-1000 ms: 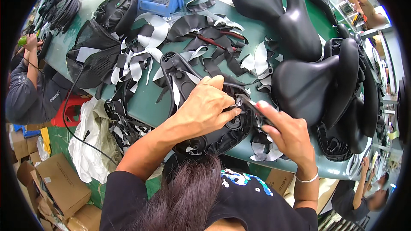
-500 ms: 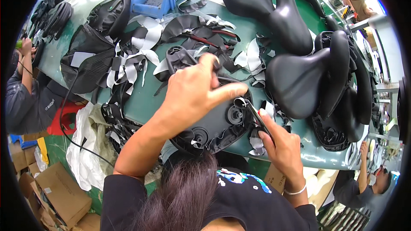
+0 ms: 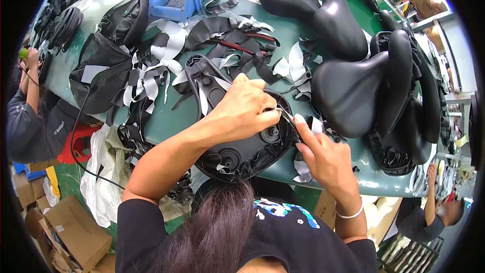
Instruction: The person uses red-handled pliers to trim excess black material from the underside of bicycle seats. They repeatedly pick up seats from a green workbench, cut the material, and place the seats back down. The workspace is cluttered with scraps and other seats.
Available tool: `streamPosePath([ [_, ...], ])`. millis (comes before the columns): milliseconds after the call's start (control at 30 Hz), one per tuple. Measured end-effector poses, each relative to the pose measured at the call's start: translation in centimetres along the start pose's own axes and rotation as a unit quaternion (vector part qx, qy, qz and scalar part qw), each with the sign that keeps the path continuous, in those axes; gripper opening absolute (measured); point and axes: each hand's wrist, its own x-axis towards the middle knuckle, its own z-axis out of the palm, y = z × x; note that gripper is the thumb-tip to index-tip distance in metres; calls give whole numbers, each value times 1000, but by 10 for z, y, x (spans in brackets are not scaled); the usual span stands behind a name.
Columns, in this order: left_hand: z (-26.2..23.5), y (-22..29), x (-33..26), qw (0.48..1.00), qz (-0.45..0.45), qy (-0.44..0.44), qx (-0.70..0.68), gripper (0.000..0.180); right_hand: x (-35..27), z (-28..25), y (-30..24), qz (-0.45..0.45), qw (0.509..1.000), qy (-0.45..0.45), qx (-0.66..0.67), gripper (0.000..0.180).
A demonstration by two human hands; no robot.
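Observation:
A black bicycle saddle (image 3: pixel 237 144) lies upside down at the table's near edge, its hollow underside and round fittings facing up. Ragged cover material lines its rim. Across it reaches my left hand (image 3: pixel 242 108), fingers closed in a pinch on a bit of the cover edge at the saddle's right side. My right hand (image 3: pixel 326 162) is closed round a slim dark hand tool (image 3: pixel 291 120), whose metal tip meets the rim beside my left fingertips. The tool's exact kind is partly hidden by my fingers.
Finished black saddles (image 3: pixel 353 96) are piled on the right. Black and white offcuts (image 3: pixel 151 78) litter the green table (image 3: pixel 166 126). A blue bin (image 3: pixel 184 0) stands at the back. Cardboard boxes (image 3: pixel 78 227) are on the floor at left; other people work at both sides.
My left hand has moved down to the saddle's right rim, and its spread thumb and fingers have closed in a pinch. The tool in my right hand has shifted slightly left and up.

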Motion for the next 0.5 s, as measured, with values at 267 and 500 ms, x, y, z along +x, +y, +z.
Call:
streamPosePath([
  [267, -14, 23, -3, 820, -200, 123, -523, 22, -24, 1, -23, 94, 995, -18, -10, 60],
  [500, -19, -2, -8, 555, 42, 336, -760, 34, -36, 23, -38, 145, 988, 17, 49, 59],
])
